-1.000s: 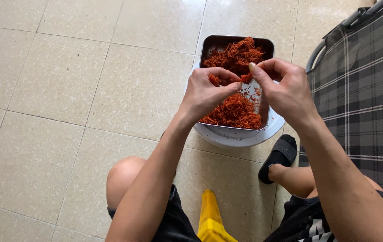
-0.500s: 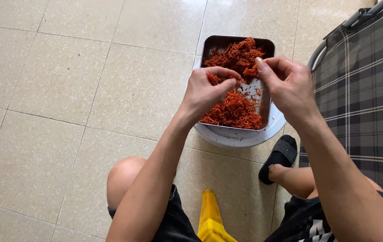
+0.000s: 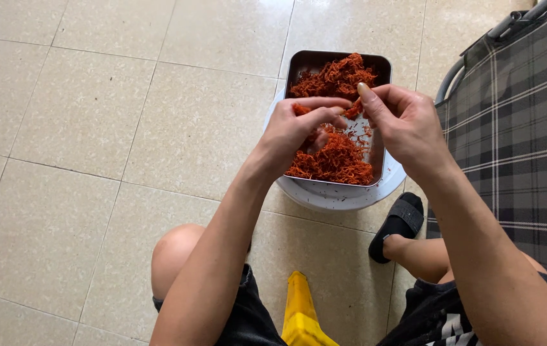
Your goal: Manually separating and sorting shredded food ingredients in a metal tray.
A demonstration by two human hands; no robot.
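A rectangular metal tray (image 3: 305, 64) rests on a round white stool top (image 3: 344, 195) and holds heaps of shredded red-orange strands (image 3: 334, 160). Above the tray's middle, my left hand (image 3: 302, 128) and my right hand (image 3: 401, 122) meet. Both pinch the same small clump of red strands (image 3: 352, 110) between fingers and thumbs. The left hand covers part of the near heap.
Beige floor tiles (image 3: 126, 128) spread to the left. A folding bed with dark plaid fabric (image 3: 517, 115) stands at the right. My right foot in a black slipper (image 3: 398, 221) is by the stool, my bare left knee (image 3: 174, 253) lower left, a yellow object (image 3: 302, 314) between my legs.
My hands have shifted slightly over the tray while working the clump of strands between the fingertips. The tray and stool have stayed put.
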